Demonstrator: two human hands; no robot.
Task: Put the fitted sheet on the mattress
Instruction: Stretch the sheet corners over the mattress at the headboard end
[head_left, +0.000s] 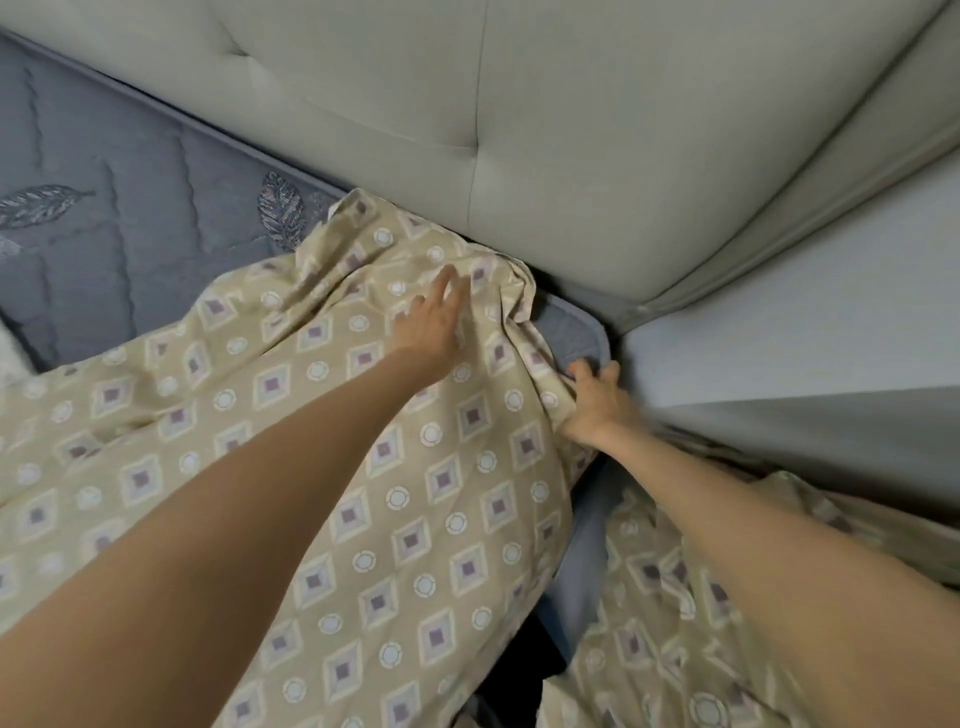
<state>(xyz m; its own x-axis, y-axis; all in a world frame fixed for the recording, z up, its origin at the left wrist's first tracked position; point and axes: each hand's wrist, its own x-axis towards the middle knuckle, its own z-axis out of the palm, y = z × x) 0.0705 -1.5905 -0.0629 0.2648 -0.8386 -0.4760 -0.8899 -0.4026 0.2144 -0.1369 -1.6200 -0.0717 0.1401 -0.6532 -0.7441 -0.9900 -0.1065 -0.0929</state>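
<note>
A beige fitted sheet (291, 467) with diamond and circle prints lies bunched over the near part of a blue-grey quilted mattress (104, 208). The mattress corner (571, 327) by the headboard shows bare. My left hand (428, 325) rests flat on the sheet near its wrinkled far edge, fingers spread. My right hand (597, 400) grips the sheet's edge at the side of the mattress, just below the bare corner. More sheet hangs down the side at lower right (670, 597).
A pale tufted upholstered headboard (519, 130) runs along the far side of the mattress. A light wall (805, 322) stands close on the right, leaving a narrow gap. Something white (10, 358) shows at the left edge.
</note>
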